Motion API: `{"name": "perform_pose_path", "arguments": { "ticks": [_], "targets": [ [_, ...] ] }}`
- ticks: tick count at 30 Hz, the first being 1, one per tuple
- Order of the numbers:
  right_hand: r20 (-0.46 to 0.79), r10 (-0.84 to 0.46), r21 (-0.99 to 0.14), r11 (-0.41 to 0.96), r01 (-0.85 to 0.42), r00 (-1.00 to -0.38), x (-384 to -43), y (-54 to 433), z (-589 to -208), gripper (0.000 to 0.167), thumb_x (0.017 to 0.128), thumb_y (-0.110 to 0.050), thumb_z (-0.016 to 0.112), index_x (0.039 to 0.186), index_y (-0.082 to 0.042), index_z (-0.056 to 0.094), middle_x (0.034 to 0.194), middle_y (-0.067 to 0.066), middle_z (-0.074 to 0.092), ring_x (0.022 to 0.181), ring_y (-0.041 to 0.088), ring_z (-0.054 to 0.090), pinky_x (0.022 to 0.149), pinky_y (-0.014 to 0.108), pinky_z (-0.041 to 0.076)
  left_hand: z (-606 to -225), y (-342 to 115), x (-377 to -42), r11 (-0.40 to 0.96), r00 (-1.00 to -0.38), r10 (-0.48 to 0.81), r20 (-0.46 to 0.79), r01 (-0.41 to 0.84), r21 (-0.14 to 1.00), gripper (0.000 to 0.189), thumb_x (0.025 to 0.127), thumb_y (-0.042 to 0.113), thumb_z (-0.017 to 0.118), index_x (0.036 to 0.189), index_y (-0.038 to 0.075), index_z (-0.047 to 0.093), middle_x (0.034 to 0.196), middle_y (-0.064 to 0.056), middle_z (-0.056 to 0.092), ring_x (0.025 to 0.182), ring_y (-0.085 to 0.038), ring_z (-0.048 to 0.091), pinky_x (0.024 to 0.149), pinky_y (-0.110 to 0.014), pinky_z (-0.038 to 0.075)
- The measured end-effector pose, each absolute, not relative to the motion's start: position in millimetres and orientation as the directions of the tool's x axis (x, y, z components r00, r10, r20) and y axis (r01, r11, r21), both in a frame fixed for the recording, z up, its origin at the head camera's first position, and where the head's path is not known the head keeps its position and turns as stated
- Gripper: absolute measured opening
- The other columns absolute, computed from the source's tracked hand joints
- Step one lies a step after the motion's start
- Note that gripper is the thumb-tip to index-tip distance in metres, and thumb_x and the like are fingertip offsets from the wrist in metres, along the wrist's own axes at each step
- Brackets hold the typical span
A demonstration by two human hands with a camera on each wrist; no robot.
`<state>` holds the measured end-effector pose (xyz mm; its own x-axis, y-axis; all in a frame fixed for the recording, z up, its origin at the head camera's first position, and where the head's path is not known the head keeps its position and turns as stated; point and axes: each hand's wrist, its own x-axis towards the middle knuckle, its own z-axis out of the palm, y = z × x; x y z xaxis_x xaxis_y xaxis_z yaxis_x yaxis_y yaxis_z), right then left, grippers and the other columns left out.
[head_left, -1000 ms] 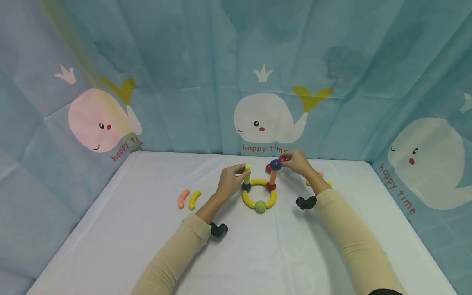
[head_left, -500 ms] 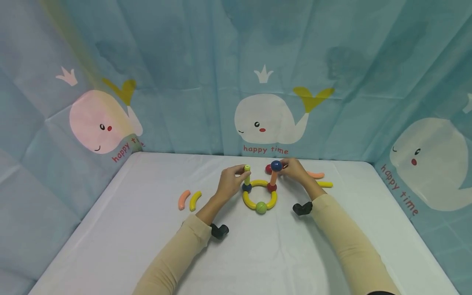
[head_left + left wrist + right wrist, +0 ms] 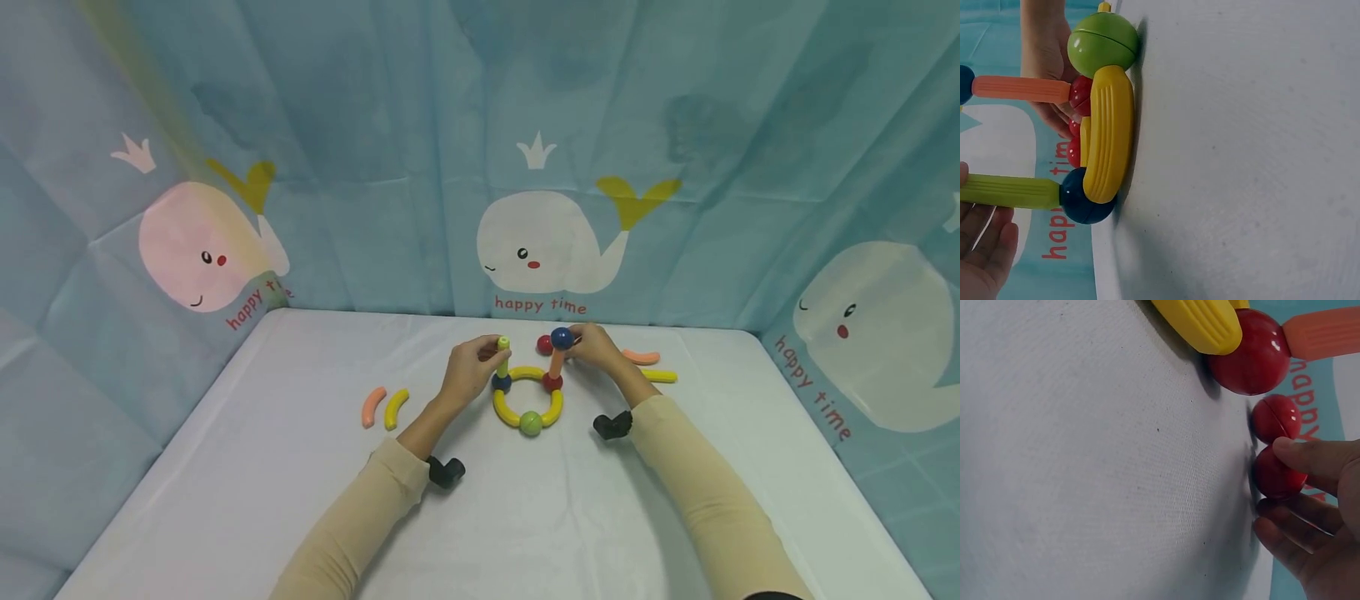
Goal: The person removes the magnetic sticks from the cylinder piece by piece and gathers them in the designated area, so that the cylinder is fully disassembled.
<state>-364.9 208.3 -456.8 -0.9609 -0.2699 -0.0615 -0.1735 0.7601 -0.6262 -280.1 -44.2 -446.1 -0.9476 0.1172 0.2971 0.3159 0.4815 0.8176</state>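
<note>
With thumb and fingertips my left hand (image 3: 467,371) pinches an upright lime-green rod (image 3: 503,362), which stands on a dark blue ball (image 3: 1085,197). That ball joins a ring of curved yellow pieces (image 3: 506,411), along with a green ball (image 3: 530,423) in front and a red ball (image 3: 1252,353) on the right. An orange rod (image 3: 557,365) rises from this red ball, topped by another blue ball (image 3: 562,337). Behind it, my right hand (image 3: 596,346) holds a loose red ball (image 3: 1277,478) at the tabletop, thumb on top. A second loose red ball (image 3: 1277,419) sits beside it.
Curved pieces, one orange (image 3: 372,407) and one yellow (image 3: 397,409), lie left of the ring. To the right, partly behind my right arm, lie an orange piece (image 3: 642,357) and a yellow rod (image 3: 660,376). A whale-print curtain (image 3: 420,208) hangs behind the white table (image 3: 540,517).
My right hand has lowered its red ball from beside the top blue ball to the tabletop behind the orange rod. My left hand keeps its pinch on the green rod.
</note>
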Motion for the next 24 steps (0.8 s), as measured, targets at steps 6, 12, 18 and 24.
{"name": "perform_pose_path", "arguments": {
  "ticks": [6, 12, 18, 24],
  "targets": [
    [-0.064, -0.272, -0.615, 0.769, -0.177, -0.96, -365, 209, -458, 0.036, 0.083, -0.012, 0.072, 0.116, 0.001, 0.067, 0.109, 0.019, 0.07, 0.095, 0.029, 0.063, 0.083, 0.038, 0.053, -444, -44, -278, 0.482, -0.945, 0.123, 0.303, 0.323, 0.814, 0.033, 0.092, 0.02, 0.068, 0.12, 0.003, 0.066, 0.106, -0.011, 0.073, 0.099, -0.024, 0.069, 0.091, -0.034, 0.056],
    [-0.063, -0.272, -0.617, 0.767, -0.177, -0.96, -363, 211, -457, 0.038, 0.083, -0.012, 0.072, 0.119, -0.001, 0.067, 0.109, 0.018, 0.069, 0.094, 0.027, 0.062, 0.082, 0.036, 0.053, -442, -43, -277, 0.483, -0.95, 0.117, 0.29, 0.31, 0.819, 0.033, 0.092, 0.018, 0.067, 0.122, 0.004, 0.065, 0.108, -0.011, 0.072, 0.1, -0.024, 0.069, 0.092, -0.034, 0.056],
    [-0.078, -0.279, -0.622, 0.764, -0.172, -0.957, -361, 212, -454, 0.039, 0.086, -0.016, 0.071, 0.122, -0.002, 0.065, 0.113, 0.019, 0.068, 0.099, 0.03, 0.062, 0.087, 0.041, 0.053, -442, -42, -276, 0.48, -0.95, 0.119, 0.289, 0.31, 0.821, 0.035, 0.092, 0.018, 0.067, 0.124, 0.005, 0.064, 0.11, -0.01, 0.072, 0.102, -0.024, 0.068, 0.092, -0.034, 0.056],
    [-0.093, -0.261, -0.631, 0.762, -0.145, -0.961, -356, 217, -439, 0.044, 0.088, -0.014, 0.065, 0.13, -0.002, 0.06, 0.124, 0.021, 0.062, 0.11, 0.035, 0.057, 0.094, 0.047, 0.051, -441, -43, -274, 0.453, -0.926, 0.116, 0.36, 0.372, 0.81, 0.036, 0.091, 0.017, 0.068, 0.125, 0.004, 0.063, 0.119, -0.011, 0.069, 0.108, -0.026, 0.066, 0.094, -0.039, 0.055]
  ]
}}
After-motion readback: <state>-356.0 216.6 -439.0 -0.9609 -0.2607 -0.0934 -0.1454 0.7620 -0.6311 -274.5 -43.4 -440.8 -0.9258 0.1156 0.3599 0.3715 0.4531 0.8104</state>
